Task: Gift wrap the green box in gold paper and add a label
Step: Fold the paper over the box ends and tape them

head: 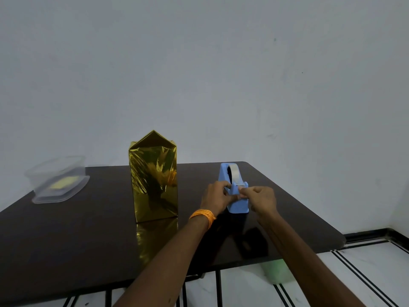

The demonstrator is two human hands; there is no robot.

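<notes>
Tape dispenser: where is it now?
The tape dispenser stands on the dark table in the head view, right of the gold-wrapped box; left hand grips its front, right hand pinches the tape end.

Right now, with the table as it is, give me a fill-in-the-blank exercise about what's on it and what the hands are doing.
1. The wrapped box stands upright, covered in ____ paper.
2. The left hand and the right hand both grip the front of the ____ tape dispenser.
3. The clear plastic container sits to the ____ of the box.
4. A band of orange thread circles the ____ wrist.

Missing words: gold; blue; left; left.
</notes>
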